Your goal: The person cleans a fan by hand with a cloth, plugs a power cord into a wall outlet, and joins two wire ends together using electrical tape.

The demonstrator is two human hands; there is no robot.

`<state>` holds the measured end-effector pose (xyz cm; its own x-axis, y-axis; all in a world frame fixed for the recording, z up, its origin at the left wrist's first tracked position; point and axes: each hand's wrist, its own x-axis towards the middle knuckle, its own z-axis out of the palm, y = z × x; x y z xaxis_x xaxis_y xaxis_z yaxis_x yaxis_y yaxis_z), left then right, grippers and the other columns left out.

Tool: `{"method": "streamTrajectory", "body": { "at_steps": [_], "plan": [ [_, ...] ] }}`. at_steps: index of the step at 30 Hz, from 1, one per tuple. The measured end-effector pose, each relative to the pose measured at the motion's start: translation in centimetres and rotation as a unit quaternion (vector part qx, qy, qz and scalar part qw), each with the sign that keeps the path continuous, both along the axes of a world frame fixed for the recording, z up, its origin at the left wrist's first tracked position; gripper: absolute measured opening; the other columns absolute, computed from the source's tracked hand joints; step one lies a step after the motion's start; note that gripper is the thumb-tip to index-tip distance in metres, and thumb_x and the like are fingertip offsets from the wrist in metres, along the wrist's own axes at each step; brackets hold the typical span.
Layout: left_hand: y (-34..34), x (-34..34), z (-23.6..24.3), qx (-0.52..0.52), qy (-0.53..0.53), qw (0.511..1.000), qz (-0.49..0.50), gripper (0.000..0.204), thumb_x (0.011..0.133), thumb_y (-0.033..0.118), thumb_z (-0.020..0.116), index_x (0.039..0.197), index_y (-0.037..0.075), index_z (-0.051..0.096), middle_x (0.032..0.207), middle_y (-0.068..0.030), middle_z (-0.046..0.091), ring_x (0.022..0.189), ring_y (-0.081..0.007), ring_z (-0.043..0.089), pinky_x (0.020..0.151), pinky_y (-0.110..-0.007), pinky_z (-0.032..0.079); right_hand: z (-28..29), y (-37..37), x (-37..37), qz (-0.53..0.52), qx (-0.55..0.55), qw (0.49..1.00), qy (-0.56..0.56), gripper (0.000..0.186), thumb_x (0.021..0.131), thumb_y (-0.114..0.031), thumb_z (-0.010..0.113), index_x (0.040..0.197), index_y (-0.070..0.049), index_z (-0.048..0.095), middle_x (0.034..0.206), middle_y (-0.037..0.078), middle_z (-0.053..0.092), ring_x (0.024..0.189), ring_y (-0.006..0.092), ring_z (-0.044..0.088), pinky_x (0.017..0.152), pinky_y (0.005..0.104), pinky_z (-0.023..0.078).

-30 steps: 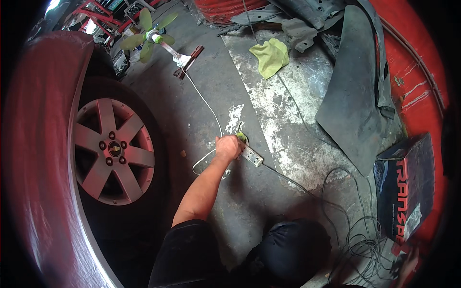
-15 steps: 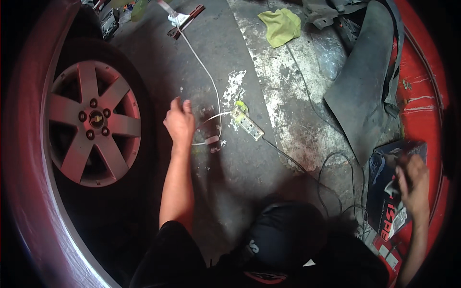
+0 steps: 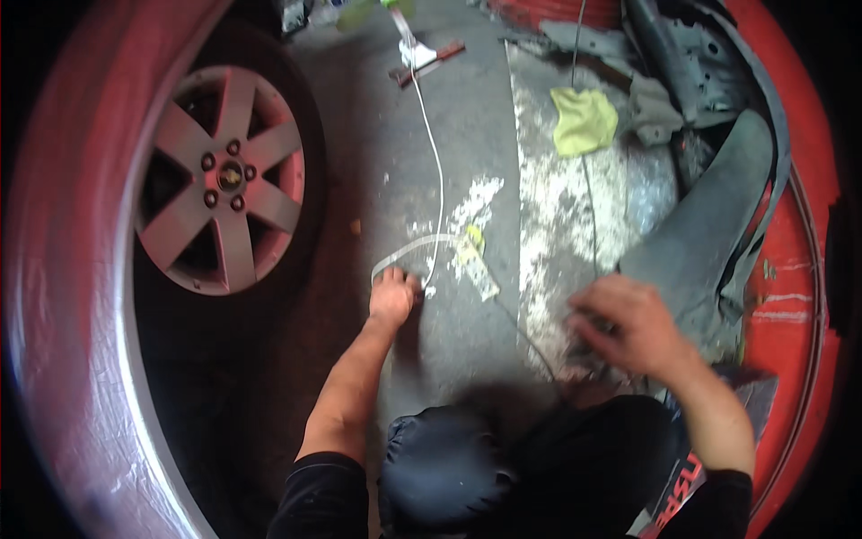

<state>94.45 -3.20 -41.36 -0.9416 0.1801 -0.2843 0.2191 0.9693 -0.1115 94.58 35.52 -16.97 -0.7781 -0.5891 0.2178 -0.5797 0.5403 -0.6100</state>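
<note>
On the grey floor my left hand (image 3: pixel 395 295) is closed round the white cable (image 3: pixel 437 171), where its small white in-line piece lay; the fingers hide that piece. The cable loops from the hand to a worn white power strip (image 3: pixel 479 271), which has a yellow-green piece at its far end. My right hand (image 3: pixel 624 325) hangs above the floor to the right, blurred, with fingers half bent and the thumb apart. Nothing shows in it. Below it, part of a dark box (image 3: pixel 750 395) shows behind my forearm.
A car wheel (image 3: pixel 232 175) and a shiny red body panel (image 3: pixel 90 269) fill the left side. At right lie a grey curved car part (image 3: pixel 709 216) and a red panel (image 3: pixel 790 296). A yellow cloth (image 3: pixel 584 121) and a dark red bar (image 3: pixel 431 63) lie farther off.
My left hand has come down and taken hold of the white cable. My right hand has left the dark box and moved left over the floor. The view has shifted.
</note>
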Motion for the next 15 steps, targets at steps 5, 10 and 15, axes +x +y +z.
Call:
{"method": "streamTrajectory", "body": {
  "at_steps": [5,10,15],
  "plan": [
    [0.5,-0.5,2.1,-0.072,-0.128,0.987,-0.059,0.038,0.094,0.037,0.045,0.113,0.008,0.062,0.111,-0.012,0.068,0.109,-0.0283,0.06,0.099,-0.047,0.038,-1.0,-1.1,0.1,-0.009,-0.069,0.996,-0.051,0.018,0.084,-0.02,0.068,0.093,-0.005,0.068,0.085,0.012,0.066,0.08,0.0317,0.065,0.071,0.0401,0.053],
    [2.2,-2.4,11.1,-0.102,-0.095,0.981,-0.133,0.032,0.089,0.031,0.049,0.101,0.008,0.066,0.093,-0.0117,0.072,0.094,-0.0273,0.066,0.095,-0.046,0.04,-5.2,-5.6,-2.9,0.058,-0.04,0.984,-0.163,0.027,0.089,-0.03,0.061,0.098,-0.006,0.068,0.091,0.014,0.068,0.088,0.0346,0.066,0.079,0.044,0.053],
    [0.5,-4.3,10.4,-0.101,-0.021,0.993,-0.062,0.029,0.081,0.036,0.052,0.082,0.011,0.068,0.075,-0.0096,0.069,0.076,-0.0269,0.067,0.088,-0.048,0.04,-10.3,-7.4,-6.3,0.03,0.158,0.953,-0.258,0.029,0.088,-0.031,0.06,0.101,-0.007,0.068,0.1,0.017,0.069,0.097,0.0357,0.065,0.086,0.0462,0.052]
  ]
}}
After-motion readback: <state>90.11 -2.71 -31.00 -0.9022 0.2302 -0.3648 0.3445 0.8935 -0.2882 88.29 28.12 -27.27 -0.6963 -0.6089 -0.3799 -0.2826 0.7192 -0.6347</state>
